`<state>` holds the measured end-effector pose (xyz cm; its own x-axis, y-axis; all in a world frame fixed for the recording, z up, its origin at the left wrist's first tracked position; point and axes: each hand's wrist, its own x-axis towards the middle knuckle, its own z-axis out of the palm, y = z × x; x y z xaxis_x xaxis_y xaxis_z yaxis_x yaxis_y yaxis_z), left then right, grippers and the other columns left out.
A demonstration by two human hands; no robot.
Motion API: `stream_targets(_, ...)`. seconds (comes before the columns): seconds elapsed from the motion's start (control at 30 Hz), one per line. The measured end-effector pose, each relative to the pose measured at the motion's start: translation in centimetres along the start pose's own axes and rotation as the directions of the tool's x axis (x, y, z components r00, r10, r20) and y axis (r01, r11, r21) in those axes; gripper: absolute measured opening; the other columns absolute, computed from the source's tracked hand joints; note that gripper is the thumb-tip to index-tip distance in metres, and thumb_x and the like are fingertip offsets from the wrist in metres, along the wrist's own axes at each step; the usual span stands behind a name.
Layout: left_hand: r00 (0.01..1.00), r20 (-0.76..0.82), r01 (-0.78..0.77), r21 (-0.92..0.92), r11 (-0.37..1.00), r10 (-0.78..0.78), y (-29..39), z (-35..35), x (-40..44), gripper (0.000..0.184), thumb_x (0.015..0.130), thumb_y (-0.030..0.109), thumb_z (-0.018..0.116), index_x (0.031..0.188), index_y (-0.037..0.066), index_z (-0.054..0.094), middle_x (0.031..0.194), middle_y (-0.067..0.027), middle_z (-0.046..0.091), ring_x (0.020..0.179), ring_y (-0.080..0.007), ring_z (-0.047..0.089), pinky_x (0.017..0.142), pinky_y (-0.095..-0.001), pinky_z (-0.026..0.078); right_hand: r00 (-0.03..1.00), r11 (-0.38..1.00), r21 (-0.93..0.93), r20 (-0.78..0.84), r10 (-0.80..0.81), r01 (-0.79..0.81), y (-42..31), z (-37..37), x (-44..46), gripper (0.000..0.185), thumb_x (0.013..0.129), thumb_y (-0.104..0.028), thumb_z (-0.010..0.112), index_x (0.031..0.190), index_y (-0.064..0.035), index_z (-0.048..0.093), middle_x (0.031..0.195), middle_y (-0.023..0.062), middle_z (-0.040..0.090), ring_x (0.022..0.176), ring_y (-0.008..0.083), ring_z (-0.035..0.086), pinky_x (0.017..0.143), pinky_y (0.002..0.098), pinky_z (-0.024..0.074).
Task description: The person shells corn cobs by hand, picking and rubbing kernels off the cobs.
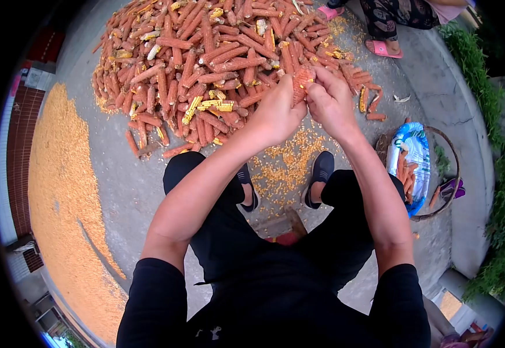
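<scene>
A reddish corn cob (303,82) is held up in front of me, with only a few yellow kernels visible on it. My left hand (281,110) is closed around its lower left side. From the right, my right hand (331,98) is closed on the same cob, with thumb and fingers pressed against the kernels. Part of the cob is hidden by my fingers. Just beyond my hands lies a large pile of corn cobs (206,64), mostly bare and red. Loose kernels (290,159) are scattered on the ground between my feet.
A wide spread of yellow kernels (67,191) covers the ground on the left. At right stands a basket (419,168) with a blue and white lining and several cobs inside. Another person's foot in a pink sandal (384,49) is beside the pile. Green plants (473,75) edge the right side.
</scene>
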<state>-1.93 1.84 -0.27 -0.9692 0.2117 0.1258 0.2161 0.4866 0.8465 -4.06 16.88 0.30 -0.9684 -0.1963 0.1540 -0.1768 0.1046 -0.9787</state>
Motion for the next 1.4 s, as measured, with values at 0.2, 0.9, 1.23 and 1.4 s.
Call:
stream_targets(0.2,0.999,0.01,-0.046,-0.157,0.987,0.049,-0.8,0.1,0.5,0.034,0.089,0.01,0.059,0.121,-0.002,0.053,0.099,-0.013,0.064,0.09,-0.0192,0.063,0.084,-0.0352,0.051,0.968,0.912,0.328,0.139,0.21,-0.245,-1.4,-0.7,-0.1,0.027,0.095,-0.006,0.047,0.117,-0.0001,0.061,0.068,-0.0014,0.051,0.047,0.0045,0.04,0.04,0.024,0.0291)
stream_targets(0.9,0.997,0.057,-0.046,-0.231,0.972,0.061,-0.6,-0.4,0.6,0.033,0.088,0.006,0.058,0.12,-0.002,0.056,0.099,-0.0041,0.062,0.091,-0.0114,0.058,0.082,-0.0294,0.049,0.98,0.961,0.212,0.133,0.149,-0.175,-1.0,-0.8,-0.1,0.031,0.09,-0.002,0.052,0.119,0.0038,0.061,0.068,-0.0028,0.053,0.05,0.0031,0.044,0.043,0.0226,0.0318)
stream_targets(1.23,0.97,0.24,0.121,-0.626,0.77,0.042,0.4,-1.0,0.3,0.028,0.091,0.003,0.053,0.119,-0.001,0.055,0.095,-0.002,0.062,0.085,-0.0093,0.058,0.079,-0.0257,0.049,0.972,0.953,0.226,0.158,0.171,-0.204,-1.9,-1.0,-0.2,0.035,0.09,-0.001,0.051,0.123,0.0046,0.06,0.069,-0.0035,0.053,0.051,0.0037,0.045,0.044,0.023,0.0324)
stream_targets(1.4,0.977,0.204,0.046,-0.465,0.884,0.056,-1.5,-0.5,1.2,0.033,0.089,0.007,0.057,0.119,-0.005,0.051,0.101,-0.0165,0.066,0.097,-0.027,0.065,0.084,-0.038,0.051,0.964,0.922,0.308,0.192,0.183,-0.236,-0.7,-1.5,0.0,0.035,0.09,-0.002,0.051,0.123,0.0038,0.06,0.07,-0.0029,0.053,0.053,0.0042,0.046,0.046,0.0235,0.0349)
